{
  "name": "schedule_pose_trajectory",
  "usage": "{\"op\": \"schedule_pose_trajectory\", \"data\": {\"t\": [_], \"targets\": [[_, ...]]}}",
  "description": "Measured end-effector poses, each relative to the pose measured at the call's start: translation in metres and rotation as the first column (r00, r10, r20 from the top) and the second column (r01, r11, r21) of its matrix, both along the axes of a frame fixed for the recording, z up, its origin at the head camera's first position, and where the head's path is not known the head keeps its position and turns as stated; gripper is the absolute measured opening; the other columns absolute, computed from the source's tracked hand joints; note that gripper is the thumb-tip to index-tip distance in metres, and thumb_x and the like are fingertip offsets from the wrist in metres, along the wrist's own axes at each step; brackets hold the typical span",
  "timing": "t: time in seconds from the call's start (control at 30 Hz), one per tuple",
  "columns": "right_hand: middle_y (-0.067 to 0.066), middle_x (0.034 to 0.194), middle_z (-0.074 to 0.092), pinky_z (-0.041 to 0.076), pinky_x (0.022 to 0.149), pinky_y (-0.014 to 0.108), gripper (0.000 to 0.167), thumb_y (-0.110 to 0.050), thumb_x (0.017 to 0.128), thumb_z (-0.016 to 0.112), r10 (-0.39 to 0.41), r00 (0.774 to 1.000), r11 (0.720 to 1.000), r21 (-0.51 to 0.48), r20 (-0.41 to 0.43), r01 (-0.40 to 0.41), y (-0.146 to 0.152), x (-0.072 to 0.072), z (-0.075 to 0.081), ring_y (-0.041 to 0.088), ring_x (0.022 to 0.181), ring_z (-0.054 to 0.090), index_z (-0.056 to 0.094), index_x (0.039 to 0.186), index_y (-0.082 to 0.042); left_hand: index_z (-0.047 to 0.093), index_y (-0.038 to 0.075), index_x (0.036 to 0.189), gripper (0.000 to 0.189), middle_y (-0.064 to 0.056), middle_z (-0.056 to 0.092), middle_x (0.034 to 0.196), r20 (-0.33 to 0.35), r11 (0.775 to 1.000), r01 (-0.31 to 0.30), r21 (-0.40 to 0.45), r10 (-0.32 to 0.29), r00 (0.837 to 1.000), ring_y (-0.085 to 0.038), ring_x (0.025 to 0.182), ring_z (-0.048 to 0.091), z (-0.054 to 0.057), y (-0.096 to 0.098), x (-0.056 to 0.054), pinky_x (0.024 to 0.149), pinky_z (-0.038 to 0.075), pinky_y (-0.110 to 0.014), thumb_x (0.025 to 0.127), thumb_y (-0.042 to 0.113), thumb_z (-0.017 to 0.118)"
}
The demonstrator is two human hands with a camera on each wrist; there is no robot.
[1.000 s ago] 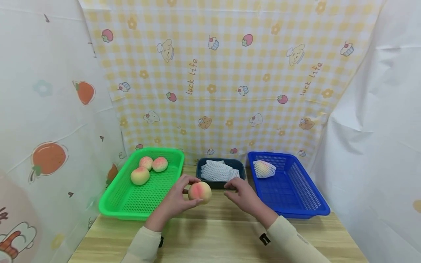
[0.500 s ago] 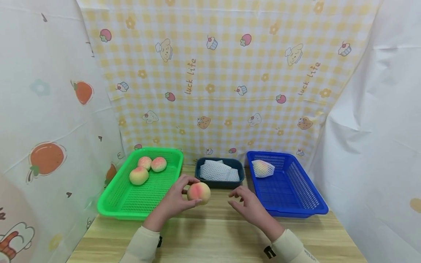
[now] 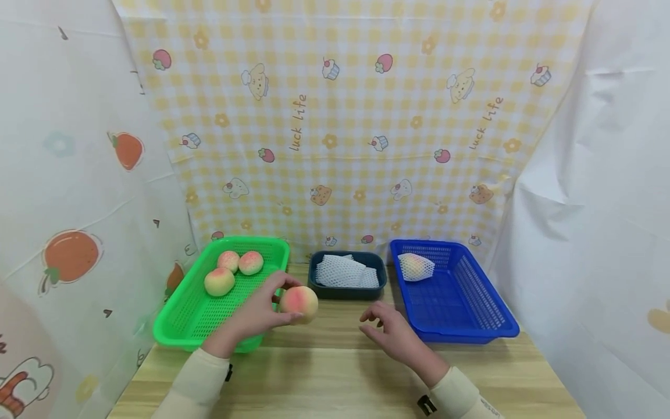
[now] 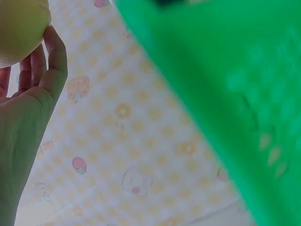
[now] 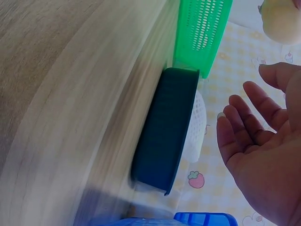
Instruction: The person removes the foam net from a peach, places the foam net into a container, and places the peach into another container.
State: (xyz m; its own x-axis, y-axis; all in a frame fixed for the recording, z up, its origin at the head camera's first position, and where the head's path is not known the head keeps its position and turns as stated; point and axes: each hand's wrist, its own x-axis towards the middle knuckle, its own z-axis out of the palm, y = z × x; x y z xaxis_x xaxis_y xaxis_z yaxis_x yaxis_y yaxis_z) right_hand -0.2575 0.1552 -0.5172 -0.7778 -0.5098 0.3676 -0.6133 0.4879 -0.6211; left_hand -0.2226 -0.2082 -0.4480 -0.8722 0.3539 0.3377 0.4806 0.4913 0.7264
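My left hand (image 3: 262,311) holds a yellow peach (image 3: 300,304) with a pink blush between thumb and fingers, above the table beside the green basket. The left wrist view catches part of that peach (image 4: 21,28) over the fingers. To the right, my right hand (image 3: 392,331) hangs over the table in front of the blue basket, its fingers loosely bent with nothing in them. In the right wrist view the palm of the right hand (image 5: 268,136) shows, and the held peach (image 5: 282,21) appears at the top corner.
Three peaches (image 3: 220,281) lie in the green basket (image 3: 173,340). A dark box (image 3: 342,293) at the back middle contains white foam nets (image 3: 340,270). One net-wrapped peach (image 3: 416,266) sits in the blue basket (image 3: 445,334) on the right. A patterned cloth (image 3: 335,169) hangs behind.
My left hand has moved left with the peach, toward the green basket. My right hand has drawn back from the dark box, slightly down and to the right.
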Motion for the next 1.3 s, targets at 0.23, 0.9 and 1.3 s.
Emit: {"op": "schedule_pose_trajectory", "data": {"t": [0.23,0.9,1.3], "targets": [[-0.008,0.108,0.068,0.058,0.080,0.032,0.008,-0.015,0.104,0.079,0.000,1.000,1.000,-0.007,-0.025,0.000,0.002,0.001,0.003,0.027,0.101,0.067,0.076,0.110,-0.016,0.066,0.015,0.137,0.051,-0.002,0.065,0.133,-0.058,0.997,-0.038,-0.070,0.034,0.998,-0.024,0.121,0.061,0.023,-0.036,-0.011,0.091,0.059,-0.041,0.093,0.022,0.092],[-0.009,0.109,0.068,0.059,0.083,0.034,0.008,-0.025,0.107,0.077,-0.016,0.997,1.000,0.010,0.069,0.015,0.014,0.003,0.001,0.021,0.103,0.067,0.075,0.109,-0.018,0.054,0.004,0.153,0.063,-0.024,0.062,0.146,0.026,0.970,-0.216,-0.109,0.220,0.975,-0.044,0.125,0.065,0.033,-0.114,-0.071,0.096,0.058,-0.055,0.102,0.027,0.083],[-0.010,0.108,0.069,0.058,0.082,0.031,0.005,-0.022,0.108,0.075,-0.012,0.994,1.000,0.013,0.105,0.011,0.017,0.006,-0.005,0.014,0.102,0.066,0.076,0.109,-0.017,0.059,0.003,0.155,0.065,-0.024,0.058,0.149,-0.005,0.943,-0.267,-0.197,0.271,0.963,-0.042,0.129,0.057,0.036,-0.135,-0.089,0.101,0.051,-0.059,0.103,0.036,0.081]]}}
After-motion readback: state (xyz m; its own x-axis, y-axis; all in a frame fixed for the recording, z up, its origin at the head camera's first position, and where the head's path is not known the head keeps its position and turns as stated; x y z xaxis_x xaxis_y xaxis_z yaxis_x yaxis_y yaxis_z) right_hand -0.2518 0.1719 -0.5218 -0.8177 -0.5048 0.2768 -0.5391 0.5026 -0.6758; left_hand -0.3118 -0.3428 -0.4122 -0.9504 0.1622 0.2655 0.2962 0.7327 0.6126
